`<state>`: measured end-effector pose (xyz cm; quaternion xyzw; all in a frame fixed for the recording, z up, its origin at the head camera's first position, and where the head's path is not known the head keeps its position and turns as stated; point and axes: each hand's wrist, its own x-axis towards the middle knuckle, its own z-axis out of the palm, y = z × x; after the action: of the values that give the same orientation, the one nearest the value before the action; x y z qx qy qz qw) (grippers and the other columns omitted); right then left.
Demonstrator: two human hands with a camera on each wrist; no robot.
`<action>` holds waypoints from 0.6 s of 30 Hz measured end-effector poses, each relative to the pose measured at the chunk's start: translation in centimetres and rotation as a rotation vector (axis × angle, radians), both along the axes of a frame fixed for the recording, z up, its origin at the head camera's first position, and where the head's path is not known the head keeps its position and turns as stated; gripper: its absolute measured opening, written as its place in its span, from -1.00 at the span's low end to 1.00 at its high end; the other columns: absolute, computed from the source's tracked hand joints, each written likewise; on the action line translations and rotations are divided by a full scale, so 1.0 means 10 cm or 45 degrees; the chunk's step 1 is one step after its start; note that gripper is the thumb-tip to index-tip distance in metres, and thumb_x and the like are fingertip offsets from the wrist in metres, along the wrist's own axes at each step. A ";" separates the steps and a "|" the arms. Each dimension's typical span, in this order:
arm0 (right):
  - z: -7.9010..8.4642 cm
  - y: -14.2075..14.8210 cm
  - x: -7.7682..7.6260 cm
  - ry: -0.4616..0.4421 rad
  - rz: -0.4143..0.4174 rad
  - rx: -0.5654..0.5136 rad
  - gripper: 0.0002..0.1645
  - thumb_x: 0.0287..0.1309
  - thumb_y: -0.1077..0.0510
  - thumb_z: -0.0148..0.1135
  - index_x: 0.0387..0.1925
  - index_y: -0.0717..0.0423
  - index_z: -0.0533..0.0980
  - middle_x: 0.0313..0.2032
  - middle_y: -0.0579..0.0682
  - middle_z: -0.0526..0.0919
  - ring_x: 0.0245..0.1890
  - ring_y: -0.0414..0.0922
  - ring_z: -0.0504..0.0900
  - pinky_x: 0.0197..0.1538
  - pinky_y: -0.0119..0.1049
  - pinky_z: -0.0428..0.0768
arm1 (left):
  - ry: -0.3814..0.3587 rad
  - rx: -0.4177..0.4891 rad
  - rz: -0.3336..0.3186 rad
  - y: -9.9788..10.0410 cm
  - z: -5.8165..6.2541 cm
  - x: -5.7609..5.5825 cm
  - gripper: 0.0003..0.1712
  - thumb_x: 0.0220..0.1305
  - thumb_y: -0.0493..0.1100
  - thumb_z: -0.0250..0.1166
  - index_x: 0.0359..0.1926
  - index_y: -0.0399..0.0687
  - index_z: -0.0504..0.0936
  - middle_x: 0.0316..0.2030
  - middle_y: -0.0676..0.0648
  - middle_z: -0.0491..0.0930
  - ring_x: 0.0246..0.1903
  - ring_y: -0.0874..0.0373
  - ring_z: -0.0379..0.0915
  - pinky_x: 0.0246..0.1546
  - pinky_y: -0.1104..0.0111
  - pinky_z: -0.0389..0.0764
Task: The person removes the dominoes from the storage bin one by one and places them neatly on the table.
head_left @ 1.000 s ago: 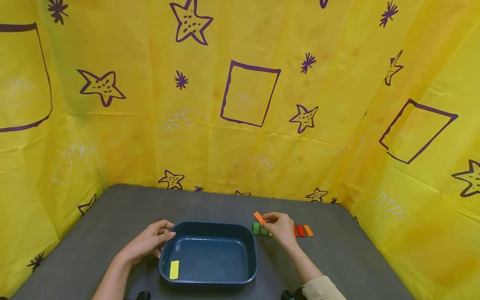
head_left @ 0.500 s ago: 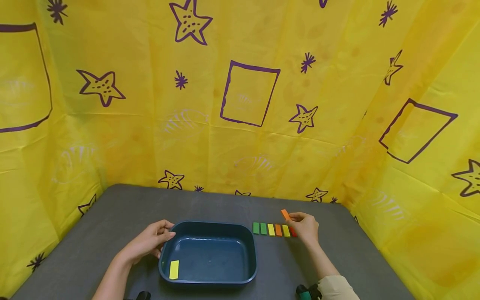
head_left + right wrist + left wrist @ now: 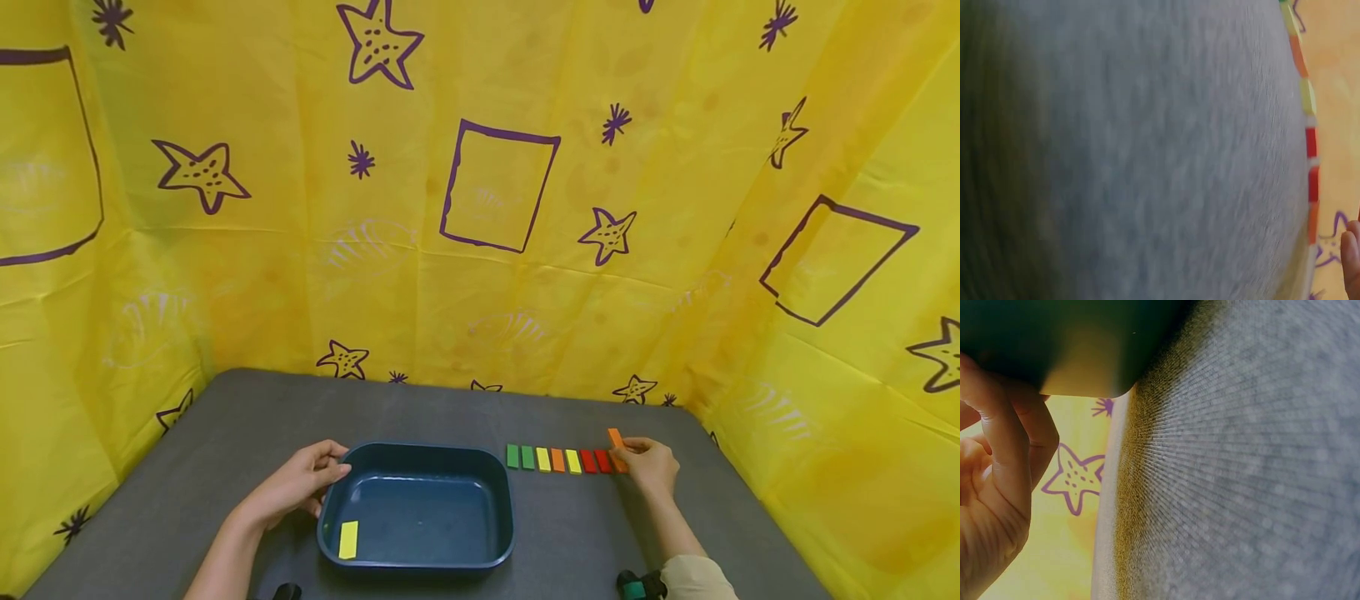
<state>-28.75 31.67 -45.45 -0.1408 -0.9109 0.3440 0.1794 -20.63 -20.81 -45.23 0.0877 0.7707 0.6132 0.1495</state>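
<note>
My left hand (image 3: pixel 302 477) grips the left rim of a dark blue rectangular tub (image 3: pixel 431 510) on the table. In the left wrist view its curled fingers (image 3: pixel 1007 434) meet the tub's edge. One yellow block (image 3: pixel 348 540) lies inside, at the tub's near left corner. Between thumb and fingers, my right hand (image 3: pixel 654 468) pinches an orange block (image 3: pixel 615 437) over the right end of a row of flat blocks. That row has green, yellow, orange and red (image 3: pixel 588 461) pieces. The right wrist view shows only a fingertip (image 3: pixel 1350 256) beside the row; the held block is nearly out of frame.
The dark grey table (image 3: pixel 420 408) carries the tub left of centre and the row to its right. Yellow cloth (image 3: pixel 487 317) with purple drawings hangs around the back and sides. A black wrist device (image 3: pixel 641 586) shows by the right sleeve.
My right hand has carried the orange block rightward along the row, from above its green end to its far right end, uncovering the pieces between. The left hand and tub have stayed put.
</note>
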 end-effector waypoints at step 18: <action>-0.13 0.29 0.01 -0.053 -0.058 0.087 -0.64 0.02 0.14 0.33 -0.18 0.33 0.68 -0.10 0.34 0.71 -0.03 0.36 0.58 0.06 0.17 0.51 | 0.004 -0.008 -0.009 0.01 0.02 0.00 -0.49 0.49 -0.09 0.09 0.19 -0.45 0.28 -0.25 -0.15 0.48 -0.53 0.22 0.42 -0.58 0.39 0.60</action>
<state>-28.63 34.53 -46.78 -0.1624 -0.9222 0.3053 0.1730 -20.65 -20.76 -45.05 0.0909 0.7725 0.6102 0.1505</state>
